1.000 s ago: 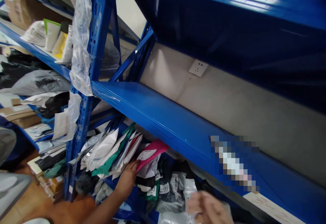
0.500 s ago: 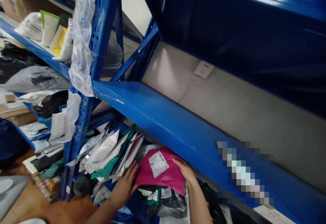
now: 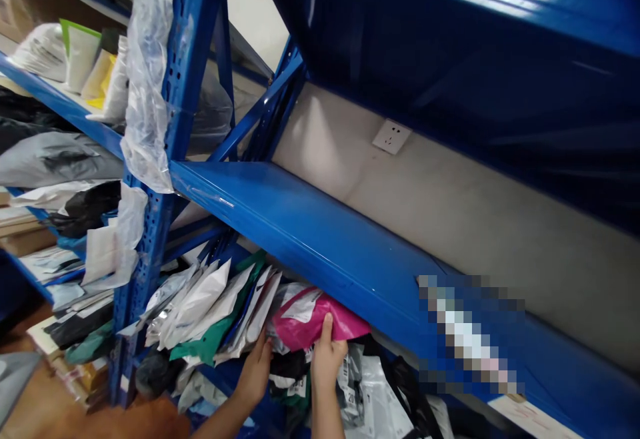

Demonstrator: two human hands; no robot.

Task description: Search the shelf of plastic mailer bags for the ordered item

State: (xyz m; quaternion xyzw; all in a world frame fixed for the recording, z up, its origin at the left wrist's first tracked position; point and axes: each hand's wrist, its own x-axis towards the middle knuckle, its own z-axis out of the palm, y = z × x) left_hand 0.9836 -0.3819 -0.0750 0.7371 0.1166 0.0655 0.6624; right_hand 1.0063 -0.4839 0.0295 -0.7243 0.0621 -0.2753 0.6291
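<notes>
A pink mailer bag with a white label lies tilted under the blue shelf edge, on the lower level. My right hand grips its near edge, with one digit on top and the rest partly hidden. My left hand is at the bag's left, its fingers stretched up against the ends of a row of upright mailers, white, grey and green. Below the pink bag lie dark and clear packages with printed number labels.
A blue metal shelf runs just above my hands, with a pixelated strip on its front right. A perforated blue post wrapped in clear plastic stands left. Beyond it, shelves hold parcels. A wall socket is behind.
The pink bag has been pushed back and tilted deeper under the shelf, uncovering more packages below. My right hand has shifted left from its right side to its near edge.
</notes>
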